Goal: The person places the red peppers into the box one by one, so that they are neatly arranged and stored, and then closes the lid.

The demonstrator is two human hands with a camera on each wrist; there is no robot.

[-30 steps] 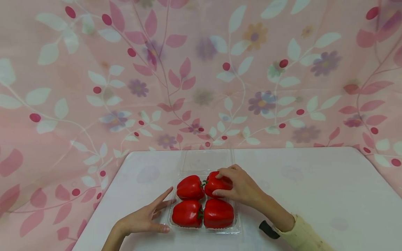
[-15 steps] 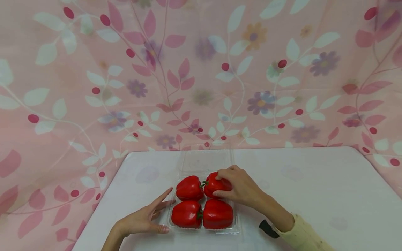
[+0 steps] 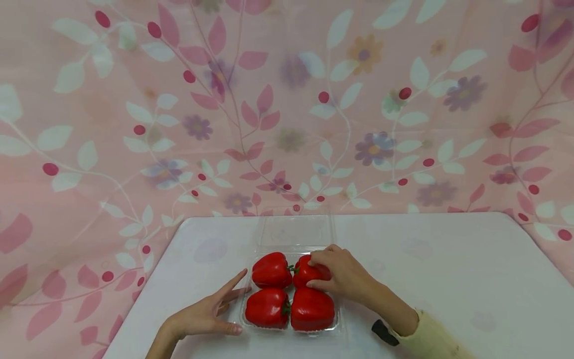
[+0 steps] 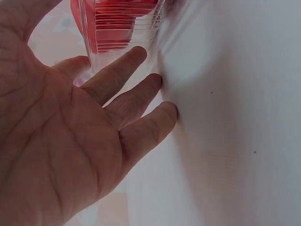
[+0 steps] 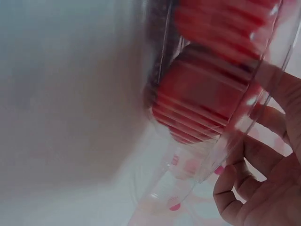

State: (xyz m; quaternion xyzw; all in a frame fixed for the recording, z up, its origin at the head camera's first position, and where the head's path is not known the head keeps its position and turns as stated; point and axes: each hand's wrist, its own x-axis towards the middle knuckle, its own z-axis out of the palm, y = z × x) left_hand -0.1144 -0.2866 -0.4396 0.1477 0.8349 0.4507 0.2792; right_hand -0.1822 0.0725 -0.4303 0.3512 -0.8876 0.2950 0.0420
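Several red bell peppers sit in two rows inside a clear plastic clamshell box [image 3: 337,321], with green stems turned inward. My right hand [image 3: 347,275] grips the far right bell pepper [image 3: 305,271], thumb on its near side and fingers over its top and far side. In the right wrist view, this bell pepper [image 5: 197,94] shows through the ribbed box wall. My left hand [image 3: 202,315] is spread beside the box's left side, fingers extended and holding nothing. The left wrist view shows its fingertips close to the ribbed wall [image 4: 146,21]; whether they touch it is unclear.
The box's transparent lid [image 3: 293,230] lies folded back toward the far edge of the white table [image 3: 426,259]. Behind the table hangs a pink floral cloth [image 3: 287,109]. A black object [image 3: 384,332] is by the right sleeve.
My right hand has shifted slightly toward me with the far right bell pepper, and the near right one has moved a little the same way. My left hand stays put.
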